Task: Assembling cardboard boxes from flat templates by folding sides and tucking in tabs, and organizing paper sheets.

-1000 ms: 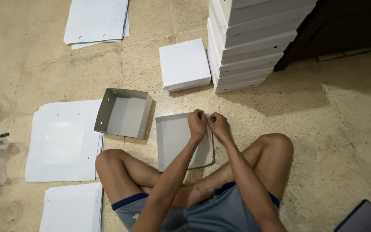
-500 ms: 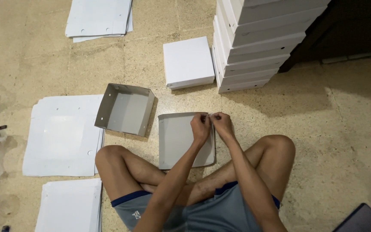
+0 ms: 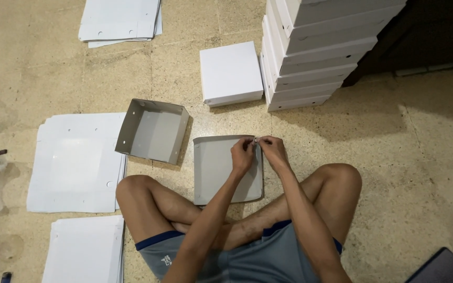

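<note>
both the left hand (image 3: 243,153) and right hand (image 3: 271,149) pinch the far right corner of the grey box tray (image 3: 221,173), seemingly holding its folded flaps together, beside the open grey box (image 3: 153,131).

The half-folded box (image 3: 221,170) on the floor looks like thin cardboard — grey and matt inside. The open box (image 3: 153,131) beside it is the same dull grey card. The flat sheets (image 3: 74,162) and stacked boxes (image 3: 315,57) look smooth, white and papery. The floor (image 3: 394,157) is speckled stone — a bit rough.
</note>
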